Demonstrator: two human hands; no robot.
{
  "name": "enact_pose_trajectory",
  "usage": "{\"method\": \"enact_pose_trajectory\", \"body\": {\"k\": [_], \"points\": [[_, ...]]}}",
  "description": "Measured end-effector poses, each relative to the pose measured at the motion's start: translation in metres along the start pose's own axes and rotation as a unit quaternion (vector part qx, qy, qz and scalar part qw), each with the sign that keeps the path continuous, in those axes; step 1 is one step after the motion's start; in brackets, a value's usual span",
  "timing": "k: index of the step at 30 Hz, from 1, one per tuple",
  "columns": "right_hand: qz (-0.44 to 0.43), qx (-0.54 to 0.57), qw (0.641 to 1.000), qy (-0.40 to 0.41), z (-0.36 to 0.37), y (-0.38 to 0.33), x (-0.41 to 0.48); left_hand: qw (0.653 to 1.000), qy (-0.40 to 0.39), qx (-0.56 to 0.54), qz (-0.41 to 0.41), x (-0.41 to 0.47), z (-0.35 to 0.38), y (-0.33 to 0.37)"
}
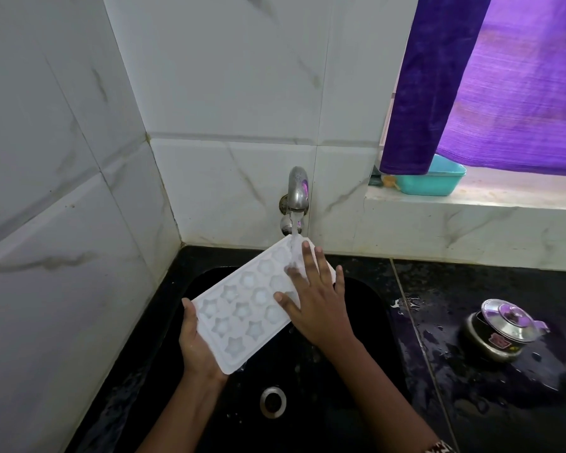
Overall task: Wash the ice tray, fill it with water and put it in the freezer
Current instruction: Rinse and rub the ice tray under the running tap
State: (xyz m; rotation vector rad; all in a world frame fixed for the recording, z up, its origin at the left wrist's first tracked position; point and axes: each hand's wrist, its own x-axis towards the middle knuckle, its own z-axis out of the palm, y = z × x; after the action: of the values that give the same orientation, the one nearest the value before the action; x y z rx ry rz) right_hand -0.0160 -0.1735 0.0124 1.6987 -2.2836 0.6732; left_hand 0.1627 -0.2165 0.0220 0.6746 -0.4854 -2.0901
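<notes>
The tray [242, 308] was held tilted over the sink [307, 380], far end under the running tap [297, 191]. The left hand [196, 344] gripped its near end, thumb on the rim, fingers hidden beneath, apparently curled. The right hand [314, 302] lay flat on top, fingers spread.

White plastic ice tray [242, 308], three rows of star-shaped cavities facing up, sits diagonally above the black sink [360, 341], near end gripped by left hand [195, 341], far end under the tap's [297, 188] running stream, right hand [314, 305] flat on top.
</notes>
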Motion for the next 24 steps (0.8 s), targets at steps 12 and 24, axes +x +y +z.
{"method": "enact_pose_trajectory", "body": {"k": [12,24], "points": [[0.015,0.049,0.998,-0.029,-0.008,0.008,0.01,0.999,0.009,0.023,0.027,0.005,-0.008,0.004],[-0.016,0.016,1.0,0.006,-0.007,0.0,0.01,0.999,-0.031,0.004,0.006,0.005,-0.008,-0.001]]}}
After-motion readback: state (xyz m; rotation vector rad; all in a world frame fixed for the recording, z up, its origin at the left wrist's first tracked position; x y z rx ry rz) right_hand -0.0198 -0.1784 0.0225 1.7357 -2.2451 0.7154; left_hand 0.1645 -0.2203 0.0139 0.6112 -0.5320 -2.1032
